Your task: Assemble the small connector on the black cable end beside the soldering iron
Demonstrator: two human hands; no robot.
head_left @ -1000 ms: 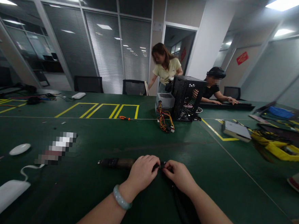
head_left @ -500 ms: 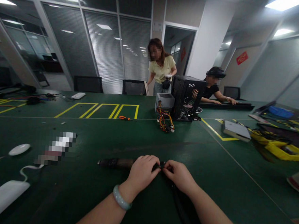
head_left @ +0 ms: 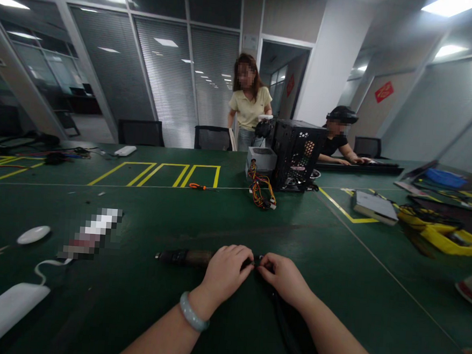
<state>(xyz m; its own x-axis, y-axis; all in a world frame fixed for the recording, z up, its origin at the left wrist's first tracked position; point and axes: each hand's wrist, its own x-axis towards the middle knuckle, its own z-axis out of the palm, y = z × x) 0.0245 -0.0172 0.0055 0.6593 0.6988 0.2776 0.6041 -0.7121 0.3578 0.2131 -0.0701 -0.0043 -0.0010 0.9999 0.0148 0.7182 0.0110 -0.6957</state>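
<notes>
A long dark tool that looks like an electric screwdriver (head_left: 185,257) lies across the green table, its metal tip pointing left. My left hand (head_left: 229,271) is closed round its right end, and the fingers hide that end. Close beside it, my right hand (head_left: 283,277) pinches the end of a black cable (head_left: 286,323), which runs down toward the bottom of the view. The fingertips of both hands almost meet where tool and cable come together. Whether the two are joined I cannot tell, as the fingers cover the spot.
Ahead stand a black computer case (head_left: 298,154) and a grey power supply (head_left: 261,160) with loose wires. An orange-handled screwdriver (head_left: 197,187) lies left of them. Right are a silver drive (head_left: 375,206) and a yellow tray (head_left: 453,239). A white power strip (head_left: 8,317) lies left. Two people are across the table.
Both hands keep nearly the same place and grip. Across the table, the standing person has straightened up a little. The view has shifted slightly.
</notes>
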